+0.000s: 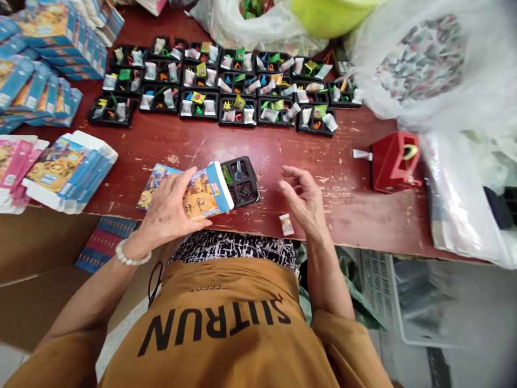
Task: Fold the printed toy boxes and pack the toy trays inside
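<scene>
My left hand (169, 202) is closed around a blue and yellow printed cardboard box (205, 194) near the table's front edge. A black compartment tray (246, 188) sticks partly out of the box's right end, with a green piece and a blue-grey piece showing in it; the rest of the tray is hidden inside. My right hand (302, 196) is just right of the tray, apart from it, fingers curled loosely and nothing seen between them. Below that hand, a small white sachet (286, 224) lies on the table. Another printed box (155, 183) lies partly under my left hand.
Filled black trays (197, 105) stand in rows at the back. Stacked boxes (60, 37) and flat cartons (68, 167) are on the left. A red tape dispenser (396, 161), plastic bags (456, 194) and a bag of sachets (420, 59) are on the right.
</scene>
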### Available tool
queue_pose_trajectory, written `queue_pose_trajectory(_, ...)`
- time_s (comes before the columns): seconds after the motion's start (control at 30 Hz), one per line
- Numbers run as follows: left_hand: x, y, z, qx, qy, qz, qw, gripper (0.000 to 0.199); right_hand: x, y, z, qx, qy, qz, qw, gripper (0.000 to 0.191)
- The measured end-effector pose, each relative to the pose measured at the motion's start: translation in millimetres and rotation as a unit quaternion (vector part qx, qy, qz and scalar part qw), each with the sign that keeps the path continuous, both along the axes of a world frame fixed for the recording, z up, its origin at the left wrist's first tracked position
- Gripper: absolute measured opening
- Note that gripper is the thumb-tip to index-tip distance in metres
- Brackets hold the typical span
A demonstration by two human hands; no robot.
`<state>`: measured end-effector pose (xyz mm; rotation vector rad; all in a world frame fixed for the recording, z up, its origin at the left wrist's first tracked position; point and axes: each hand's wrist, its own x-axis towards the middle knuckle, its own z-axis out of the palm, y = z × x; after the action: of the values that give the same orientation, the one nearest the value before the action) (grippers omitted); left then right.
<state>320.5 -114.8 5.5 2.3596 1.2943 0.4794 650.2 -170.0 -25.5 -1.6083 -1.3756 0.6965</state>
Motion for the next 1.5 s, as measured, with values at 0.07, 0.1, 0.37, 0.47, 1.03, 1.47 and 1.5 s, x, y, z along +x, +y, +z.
queue_pose_trajectory(0.07, 0, 0, -3.6, -0.002, -0.005, -0.006, 1.000, 0.123, 20, -28, -1.7, -0.039, -0.087, 0.023, 0.995, 0.043)
queue_pose_trajectory(0.1, 0, 0, -5.1, -0.002, -0.005, -0.010, 1.000, 0.124, 27, -41, -1.9, -0.061, -0.121, 0.044, 0.990, 0.040)
queue_pose_trajectory(0.37, 11, -6, -3.3, -0.003, 0.013, -0.031, 0.999, 0.120, 30, -58, -12.4, -0.106, -0.060, 0.040, 0.992, 0.019)
queue_pose_trajectory(0.47, 12, -8, -3.0, -0.002, 0.025, -0.034, 0.999, 0.116, 8, -44, 1.5, -0.043, 0.128, -0.021, 0.991, 0.036)
queue_pose_trajectory(1.03, 18, -17, -7.5, -0.002, -0.011, -0.033, 0.999, 0.119, -53, -28, 40.4, 0.091, -0.100, -0.004, 0.991, 0.030)
queue_pose_trajectory(1.47, 21, -22, -10.7, 0.012, -0.017, -0.032, 0.999, 0.120, -64, -19, 22.8, 0.014, 0.191, -0.008, 0.981, 0.031)
queue_pose_trajectory(1.5, 23, -25, -10.6, 0.010, -0.023, -0.034, 0.999, 0.119, -67, -22, 26.5, 0.005, 0.191, 0.018, 0.981, 0.029)
